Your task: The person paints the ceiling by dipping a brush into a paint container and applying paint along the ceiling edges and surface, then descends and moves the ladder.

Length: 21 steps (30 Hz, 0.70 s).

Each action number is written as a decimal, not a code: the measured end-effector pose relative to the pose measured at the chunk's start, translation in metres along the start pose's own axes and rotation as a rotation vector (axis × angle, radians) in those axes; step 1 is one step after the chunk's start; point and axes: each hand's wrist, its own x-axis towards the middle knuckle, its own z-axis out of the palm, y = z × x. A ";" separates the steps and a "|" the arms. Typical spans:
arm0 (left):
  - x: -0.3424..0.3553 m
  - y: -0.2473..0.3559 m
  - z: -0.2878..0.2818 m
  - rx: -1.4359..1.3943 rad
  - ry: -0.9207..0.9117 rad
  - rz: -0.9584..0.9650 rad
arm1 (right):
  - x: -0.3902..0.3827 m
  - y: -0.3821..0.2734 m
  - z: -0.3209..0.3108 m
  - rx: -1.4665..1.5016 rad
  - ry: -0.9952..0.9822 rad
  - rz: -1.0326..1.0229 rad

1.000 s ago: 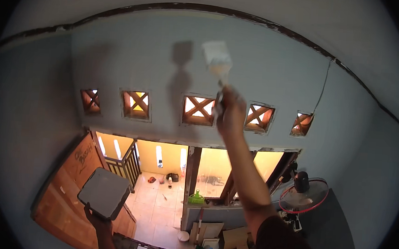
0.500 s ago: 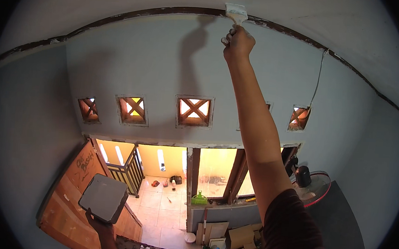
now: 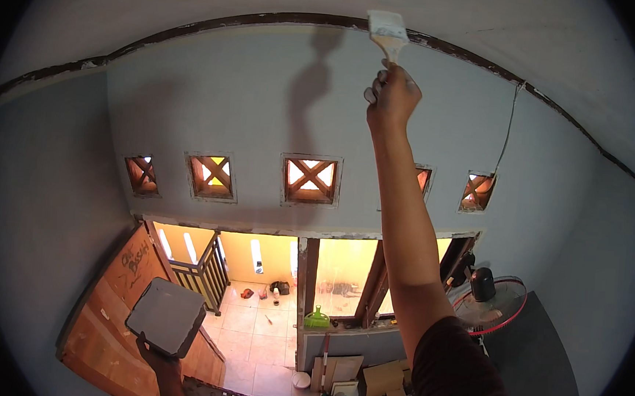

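Raised high, my right hand [image 3: 392, 93] is closed on the handle of a paintbrush [image 3: 388, 26]. Its wide, white-coated bristles are at the dark strip [image 3: 256, 16] where wall meets ceiling; whether they touch cannot be told. The brush and arm cast a shadow on the pale wall [image 3: 382, 114]. Low at the left, my left hand [image 3: 155, 356] holds a square tray [image 3: 166, 314] with grey contents, its fingers gripping the near edge.
Several vent openings [image 3: 309, 175] cross the wall above a doorway to a tiled floor [image 3: 253, 326] with railing [image 3: 209, 279]. An open wooden door [image 3: 103, 315] stands left. A fan [image 3: 487, 302], dark panel [image 3: 542, 361], cardboard [image 3: 382, 375] and a hanging wire [image 3: 510, 130] are right.
My right hand and brush rose from the upper wall to the ceiling strip, then shifted slightly right and a little down. The tray moved slightly downward in view.
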 end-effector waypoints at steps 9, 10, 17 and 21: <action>0.007 0.001 -0.011 -0.056 -0.003 -0.046 | 0.071 0.032 0.031 -0.025 0.070 0.132; 0.008 0.001 -0.011 -0.056 -0.004 -0.044 | 0.071 0.029 0.032 -0.025 0.085 0.099; 0.001 0.001 0.004 -0.028 -0.001 0.006 | 0.003 -0.022 0.026 0.031 -0.041 -0.087; 0.003 0.003 -0.006 -0.059 -0.032 -0.035 | -0.039 -0.042 0.010 0.010 -0.048 -0.124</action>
